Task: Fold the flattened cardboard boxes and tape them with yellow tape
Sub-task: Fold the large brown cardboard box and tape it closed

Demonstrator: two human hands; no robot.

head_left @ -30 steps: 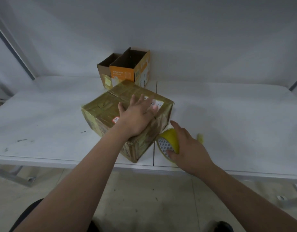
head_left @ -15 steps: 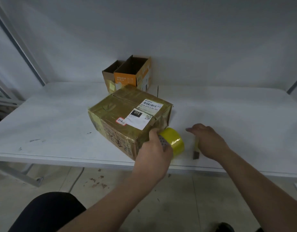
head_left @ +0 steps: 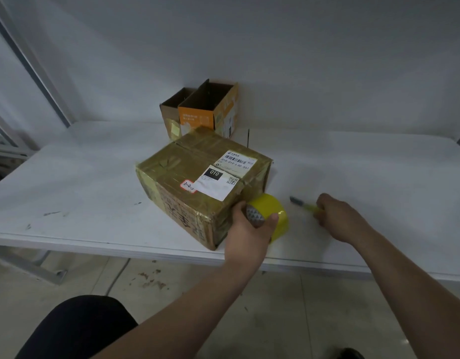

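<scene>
A closed cardboard box point(head_left: 198, 182), wrapped in yellowish tape and bearing white shipping labels, stands near the front edge of the white table point(head_left: 81, 182). My left hand point(head_left: 249, 229) grips a roll of yellow tape point(head_left: 271, 212) at the box's front right corner. A short strip of tape runs from the roll onto the box's side. To the right, my right hand point(head_left: 337, 218) holds a yellow-handled utility knife point(head_left: 302, 204) with its dark blade pointing left, just above the tabletop.
Two open boxes stand at the back against the wall: a brown one point(head_left: 172, 110) and an orange one point(head_left: 213, 110). A thin dark seam point(head_left: 248, 137) splits the table. Below the front edge lies a stained floor point(head_left: 151, 281).
My left hand left the box top and took the tape roll from my right hand. My right hand moved right and picked up the knife, now lifted with its blade pointing left.
</scene>
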